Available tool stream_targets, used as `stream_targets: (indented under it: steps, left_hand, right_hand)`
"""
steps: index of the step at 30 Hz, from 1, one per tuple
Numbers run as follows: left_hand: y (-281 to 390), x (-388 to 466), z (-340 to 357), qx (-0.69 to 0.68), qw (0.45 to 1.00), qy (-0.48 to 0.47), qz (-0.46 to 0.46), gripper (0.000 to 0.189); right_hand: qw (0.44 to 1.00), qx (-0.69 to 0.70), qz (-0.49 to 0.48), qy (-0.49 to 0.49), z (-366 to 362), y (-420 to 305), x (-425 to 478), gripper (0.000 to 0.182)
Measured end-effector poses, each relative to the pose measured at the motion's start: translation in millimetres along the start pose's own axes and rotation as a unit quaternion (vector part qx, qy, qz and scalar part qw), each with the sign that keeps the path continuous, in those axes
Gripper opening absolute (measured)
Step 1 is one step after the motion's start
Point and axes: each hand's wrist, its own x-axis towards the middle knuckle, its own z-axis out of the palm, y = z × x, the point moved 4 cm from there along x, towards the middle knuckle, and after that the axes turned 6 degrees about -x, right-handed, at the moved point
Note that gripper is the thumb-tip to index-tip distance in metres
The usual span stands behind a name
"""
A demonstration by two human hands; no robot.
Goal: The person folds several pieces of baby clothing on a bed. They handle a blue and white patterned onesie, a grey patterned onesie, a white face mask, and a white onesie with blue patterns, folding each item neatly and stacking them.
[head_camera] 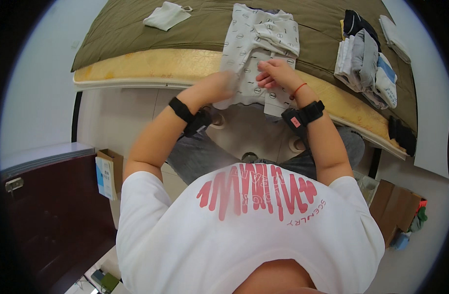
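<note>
A white long-sleeved top (pixel 243 44) with small dark prints lies over the edge of the bed, and its lower part hangs past the mattress. One sleeve (pixel 277 35) is folded across the upper body of the garment, while a cuff (pixel 276 109) dangles at the lower right. My left hand (pixel 221 86), blurred, is at the top's left edge; whether its fingers grip the cloth is unclear. Over the right half of the garment is my right hand (pixel 276 74), fingers slightly curled and apart, with nothing visible in them.
A brown-green quilt (pixel 206 33) covers the yellow mattress (pixel 147 68). Folded clothes (pixel 360 62) are stacked at the right, near a folded white cloth (pixel 394 38). Another white garment (pixel 167 15) lies at the upper left. Cardboard boxes (pixel 395 205) stand on the floor at right.
</note>
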Motion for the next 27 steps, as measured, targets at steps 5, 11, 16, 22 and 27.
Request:
stream_targets:
  steps: [5,11,16,22,27]
  left_hand:
    - [40,-13,19,-0.066,0.982,0.040,0.175,0.044]
    - [-17,17,-22,-0.019,0.999,0.024,-0.012,0.039]
    - [-33,68,-41,-0.009,0.984,0.147,0.099,0.051]
    - [-54,140,-73,0.012,0.984,0.143,0.105,0.049]
    - [-73,186,-91,-0.107,0.981,0.162,-0.001,0.050]
  right_hand:
    - [0.990,-0.139,-0.004,0.014,34,8,8,0.044]
    - [0.981,-0.179,0.045,-0.062,46,0,-15,0.034]
    - [0.957,-0.235,-0.084,0.148,-24,-38,-16,0.034]
    - [0.823,-0.356,-0.124,0.424,-122,-36,8,0.041]
    - [0.881,-0.315,-0.048,0.351,-117,-35,31,0.039]
